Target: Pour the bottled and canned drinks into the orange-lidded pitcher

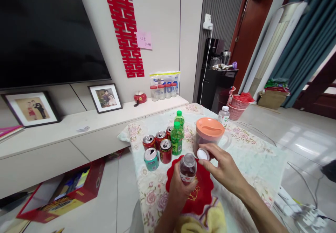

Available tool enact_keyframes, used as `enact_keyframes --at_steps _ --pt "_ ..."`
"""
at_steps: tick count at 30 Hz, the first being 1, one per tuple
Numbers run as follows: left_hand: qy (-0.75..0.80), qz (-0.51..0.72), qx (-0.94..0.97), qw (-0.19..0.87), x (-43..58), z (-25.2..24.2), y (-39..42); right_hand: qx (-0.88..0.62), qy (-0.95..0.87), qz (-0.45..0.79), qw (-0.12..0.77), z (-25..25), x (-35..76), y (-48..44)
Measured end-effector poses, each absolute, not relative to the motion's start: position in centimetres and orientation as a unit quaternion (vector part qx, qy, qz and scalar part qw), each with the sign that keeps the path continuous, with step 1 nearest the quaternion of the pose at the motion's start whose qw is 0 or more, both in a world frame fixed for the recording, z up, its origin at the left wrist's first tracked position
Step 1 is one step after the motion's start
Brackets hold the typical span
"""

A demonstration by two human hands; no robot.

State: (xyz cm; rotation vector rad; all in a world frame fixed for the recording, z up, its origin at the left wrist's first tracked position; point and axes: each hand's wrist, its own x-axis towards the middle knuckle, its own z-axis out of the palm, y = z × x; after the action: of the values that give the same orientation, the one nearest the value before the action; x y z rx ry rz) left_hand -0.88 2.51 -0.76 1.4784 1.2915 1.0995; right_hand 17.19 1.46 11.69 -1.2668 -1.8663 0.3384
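My left hand (181,187) is wrapped around a clear bottle (188,168) of dark reddish drink, its mouth uncapped. Between the thumb and fingers of my right hand (222,163) is a white bottle cap (203,154), its inside facing up, just right of the bottle's neck. Both hands are above a red scalloped mat (203,198). Behind the right hand stands a pitcher (197,140) with an orange lid (210,128). Left of the bottle are green bottles (177,138), several red cans (166,151) and a teal can (151,159).
A yellow towel (214,217) lies at the near edge of the flowered tablecloth (152,194). A white-capped bottle (224,115) stands behind the pitcher. Jars (161,92) and framed photos (105,98) line the white cabinet. An open red box (65,194) is on the floor at left.
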Motion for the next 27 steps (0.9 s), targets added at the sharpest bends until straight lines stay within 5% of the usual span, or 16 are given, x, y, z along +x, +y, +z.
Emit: enact_keyframes --at_steps 27 --pt "0.516 0.472 0.581 0.415 0.1 -1.5 2.6 -0.447 -0.884 0.086 0.109 15.3 13.0 2.6"
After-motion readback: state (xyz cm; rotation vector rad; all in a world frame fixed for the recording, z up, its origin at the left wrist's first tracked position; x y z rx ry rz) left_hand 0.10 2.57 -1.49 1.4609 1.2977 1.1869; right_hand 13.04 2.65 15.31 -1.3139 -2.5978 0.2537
